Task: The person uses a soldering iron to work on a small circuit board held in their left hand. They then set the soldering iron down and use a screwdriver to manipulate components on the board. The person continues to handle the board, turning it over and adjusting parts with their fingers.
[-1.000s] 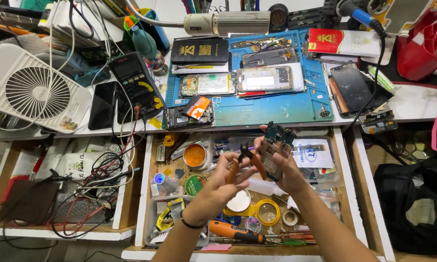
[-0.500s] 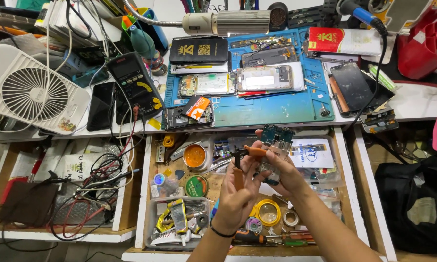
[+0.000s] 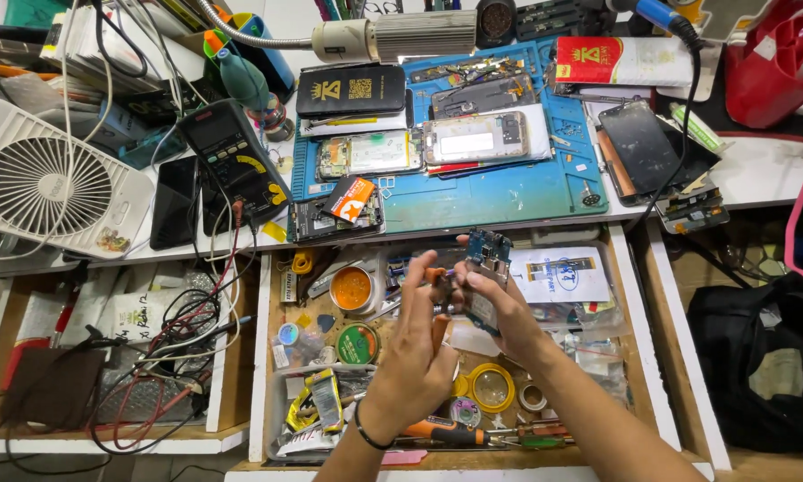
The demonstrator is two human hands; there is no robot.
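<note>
My right hand (image 3: 500, 308) grips a small blue circuit board (image 3: 486, 254) above the open drawer (image 3: 263, 357); my left hand (image 3: 419, 353) clamps orange-handled pliers (image 3: 437, 299) against it, blue work mat (image 3: 509, 192) beyond.

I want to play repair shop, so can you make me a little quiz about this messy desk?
1. True or false: the right hand holds a small circuit board.
2. What colour is the mat under the opened phones: A red, B blue, C yellow?
3. What sits at the far left of the desk?

Key:
1. True. The left hand holds orange-handled pliers against the circuit board.
2. B, blue.
3. A white fan.
</note>
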